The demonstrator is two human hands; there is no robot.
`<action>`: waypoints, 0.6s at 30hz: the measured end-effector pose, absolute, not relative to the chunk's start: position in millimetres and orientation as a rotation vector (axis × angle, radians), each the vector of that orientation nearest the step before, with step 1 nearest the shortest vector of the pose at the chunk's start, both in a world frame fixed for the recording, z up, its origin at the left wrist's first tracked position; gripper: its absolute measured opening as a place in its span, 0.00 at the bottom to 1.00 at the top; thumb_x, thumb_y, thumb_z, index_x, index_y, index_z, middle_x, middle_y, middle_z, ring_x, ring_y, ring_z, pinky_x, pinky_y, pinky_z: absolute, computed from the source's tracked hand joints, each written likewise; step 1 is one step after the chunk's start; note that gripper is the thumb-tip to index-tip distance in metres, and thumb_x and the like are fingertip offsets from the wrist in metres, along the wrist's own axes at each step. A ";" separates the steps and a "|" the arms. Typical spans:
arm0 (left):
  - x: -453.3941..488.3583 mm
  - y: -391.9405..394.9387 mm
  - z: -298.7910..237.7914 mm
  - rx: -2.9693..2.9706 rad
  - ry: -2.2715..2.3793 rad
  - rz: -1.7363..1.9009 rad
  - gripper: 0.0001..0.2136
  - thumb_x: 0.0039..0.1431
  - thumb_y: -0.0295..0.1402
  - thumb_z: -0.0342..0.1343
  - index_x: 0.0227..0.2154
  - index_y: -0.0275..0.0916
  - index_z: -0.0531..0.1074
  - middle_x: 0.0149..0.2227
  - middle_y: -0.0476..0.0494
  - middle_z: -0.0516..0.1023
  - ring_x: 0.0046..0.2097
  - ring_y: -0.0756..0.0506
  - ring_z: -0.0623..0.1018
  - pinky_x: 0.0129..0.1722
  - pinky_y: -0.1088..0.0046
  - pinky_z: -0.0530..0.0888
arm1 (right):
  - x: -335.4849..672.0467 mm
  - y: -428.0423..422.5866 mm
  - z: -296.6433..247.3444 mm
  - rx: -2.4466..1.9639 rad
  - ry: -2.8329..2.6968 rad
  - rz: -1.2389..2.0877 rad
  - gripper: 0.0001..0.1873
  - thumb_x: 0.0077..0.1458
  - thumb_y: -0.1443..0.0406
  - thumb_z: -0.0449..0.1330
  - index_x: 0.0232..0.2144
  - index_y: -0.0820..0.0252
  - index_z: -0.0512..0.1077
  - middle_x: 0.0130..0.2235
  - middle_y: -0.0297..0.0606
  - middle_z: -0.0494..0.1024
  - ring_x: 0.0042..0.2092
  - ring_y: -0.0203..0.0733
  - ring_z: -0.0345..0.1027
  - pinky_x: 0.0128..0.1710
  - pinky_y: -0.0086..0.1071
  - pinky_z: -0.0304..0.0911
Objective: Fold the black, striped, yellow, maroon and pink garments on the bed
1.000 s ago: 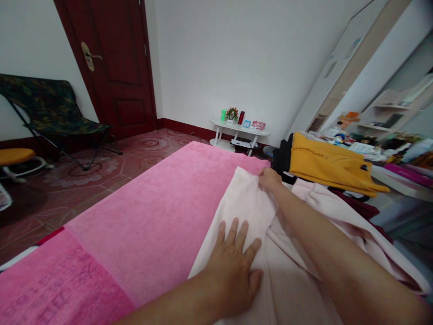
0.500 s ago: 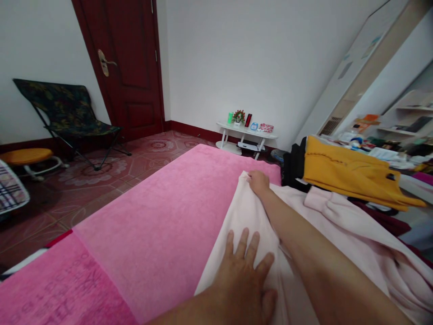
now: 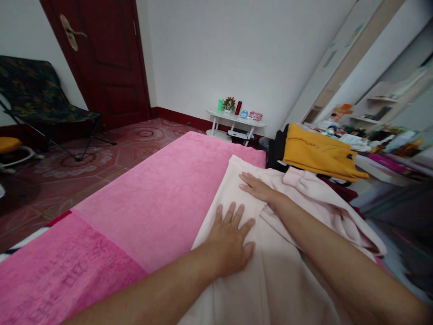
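Note:
A pale pink garment (image 3: 270,266) lies spread over the right side of a bed covered by a bright pink towel (image 3: 152,198). My left hand (image 3: 230,239) rests flat on the garment's near left part, fingers apart. My right hand (image 3: 257,186) lies flat further up on the same cloth, fingers stretched toward its far left corner. Neither hand holds anything. The garment's right side is bunched in folds (image 3: 331,203).
A yellow garment (image 3: 318,151) on dark clothes sits at the bed's far right. Beyond the bed stand a small white table (image 3: 237,124) with bottles and a plant, a dark red door (image 3: 98,58) and a folding chair (image 3: 37,99). Cluttered shelves fill the right side.
My right hand has let go of the garment's far corner, drawn back and flattened on the cloth. The corner now lies flat. My left hand stays pressed in place.

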State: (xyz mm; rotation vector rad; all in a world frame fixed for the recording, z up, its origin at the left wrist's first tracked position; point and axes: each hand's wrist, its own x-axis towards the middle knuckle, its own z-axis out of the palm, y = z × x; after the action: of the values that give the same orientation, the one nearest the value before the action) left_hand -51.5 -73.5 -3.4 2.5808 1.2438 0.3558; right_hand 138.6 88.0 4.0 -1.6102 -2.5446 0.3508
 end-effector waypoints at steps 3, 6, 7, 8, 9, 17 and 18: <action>-49.5 -73.2 -8.7 2.626 1.286 0.361 0.27 0.62 0.48 0.39 0.62 0.47 0.54 0.67 0.40 0.44 0.67 0.34 0.42 0.61 0.42 0.39 | 156.7 79.4 25.5 -1.531 -2.470 0.470 0.23 0.58 0.54 0.52 0.48 0.61 0.72 0.52 0.42 0.74 0.53 0.47 0.66 0.52 0.37 0.60; -49.2 -73.4 -14.1 2.666 1.287 0.392 0.26 0.63 0.48 0.38 0.62 0.48 0.54 0.67 0.41 0.45 0.67 0.34 0.44 0.61 0.43 0.40 | 188.6 56.0 56.2 -1.660 -2.326 0.294 0.16 0.57 0.58 0.53 0.38 0.59 0.76 0.40 0.38 0.80 0.42 0.43 0.72 0.43 0.32 0.64; -49.3 -73.5 -15.6 2.677 1.284 0.401 0.26 0.63 0.48 0.37 0.62 0.47 0.55 0.67 0.41 0.46 0.67 0.34 0.44 0.61 0.43 0.40 | 203.1 44.8 63.7 -1.775 -2.275 0.168 0.14 0.56 0.59 0.53 0.37 0.59 0.76 0.39 0.39 0.80 0.41 0.43 0.72 0.41 0.31 0.63; -49.4 -73.7 -16.9 2.685 1.282 0.409 0.26 0.63 0.48 0.37 0.62 0.47 0.55 0.67 0.41 0.46 0.67 0.34 0.45 0.61 0.43 0.40 | 218.8 32.7 68.8 -1.911 -2.232 0.048 0.13 0.54 0.60 0.55 0.35 0.58 0.76 0.38 0.39 0.80 0.40 0.43 0.71 0.39 0.31 0.62; -49.5 -74.0 -17.9 2.690 1.282 0.414 0.26 0.63 0.48 0.36 0.62 0.47 0.55 0.67 0.41 0.46 0.67 0.34 0.45 0.61 0.43 0.40 | 235.0 20.5 71.4 -2.051 -2.194 -0.050 0.12 0.53 0.60 0.56 0.34 0.58 0.76 0.37 0.40 0.80 0.39 0.43 0.71 0.36 0.30 0.60; -49.7 -76.7 -14.8 2.694 1.288 0.398 0.25 0.64 0.47 0.36 0.62 0.47 0.55 0.67 0.41 0.47 0.67 0.35 0.46 0.62 0.45 0.42 | 299.7 -50.5 63.0 -2.373 -1.984 -0.001 0.17 0.52 0.52 0.56 0.31 0.59 0.74 0.32 0.39 0.78 0.33 0.41 0.69 0.30 0.30 0.57; -50.0 -77.2 -13.4 2.694 1.283 0.395 0.25 0.64 0.47 0.36 0.62 0.47 0.55 0.67 0.41 0.47 0.67 0.35 0.46 0.62 0.45 0.42 | 299.3 -56.1 64.3 -2.345 -1.971 0.069 0.19 0.52 0.51 0.54 0.31 0.58 0.74 0.31 0.38 0.78 0.32 0.41 0.69 0.30 0.30 0.57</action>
State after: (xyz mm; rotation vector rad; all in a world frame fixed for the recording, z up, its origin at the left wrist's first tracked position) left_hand -50.0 -77.2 -13.4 2.6938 1.2834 0.3953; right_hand 299.3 -56.1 64.3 -2.3448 -1.9707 0.0692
